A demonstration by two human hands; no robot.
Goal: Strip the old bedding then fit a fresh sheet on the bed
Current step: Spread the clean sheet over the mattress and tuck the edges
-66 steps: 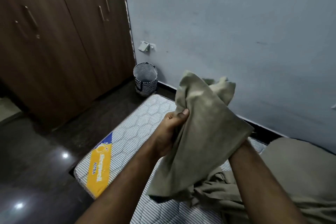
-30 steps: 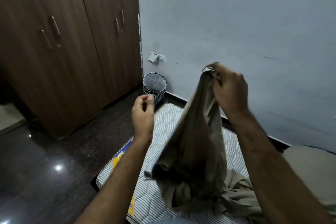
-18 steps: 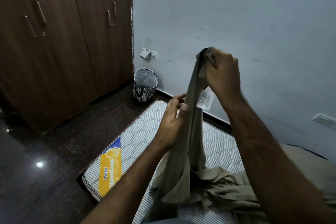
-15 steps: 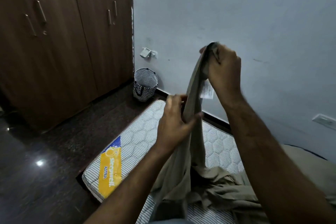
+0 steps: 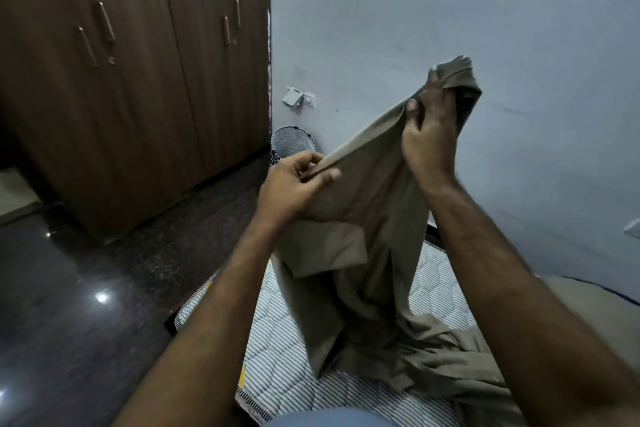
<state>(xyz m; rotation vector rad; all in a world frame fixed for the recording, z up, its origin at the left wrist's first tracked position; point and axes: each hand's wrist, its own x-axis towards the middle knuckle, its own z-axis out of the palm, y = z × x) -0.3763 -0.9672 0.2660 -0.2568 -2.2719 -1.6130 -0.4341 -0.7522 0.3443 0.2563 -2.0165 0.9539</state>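
Hands (image 5: 294, 185) (image 5: 427, 135) gripping taut sheet (image 5: 363, 218) edge, mattress (image 5: 277, 374) beneath, basket (image 5: 292, 144) contents unseen

A tall wardrobe (image 5: 131, 80) of dark brown wood grain fills the left side of the room, its doors fitted with slim vertical metal handles (image 5: 105, 22). Right of the wardrobe, a pale blue-grey painted wall (image 5: 450, 3) runs across the rest of the scene, marked with a few faint scuffs. Low on that wall, just right of the wardrobe's edge, a small white socket fitting (image 5: 298, 98) hangs tilted. Below the socket, a round basket (image 5: 292, 144) with a dark-and-white pattern stands in the corner on the floor. In front of the wardrobe, the dark speckled stone floor (image 5: 86, 288) is polished and reflects bright spots of overhead light (image 5: 101, 297).
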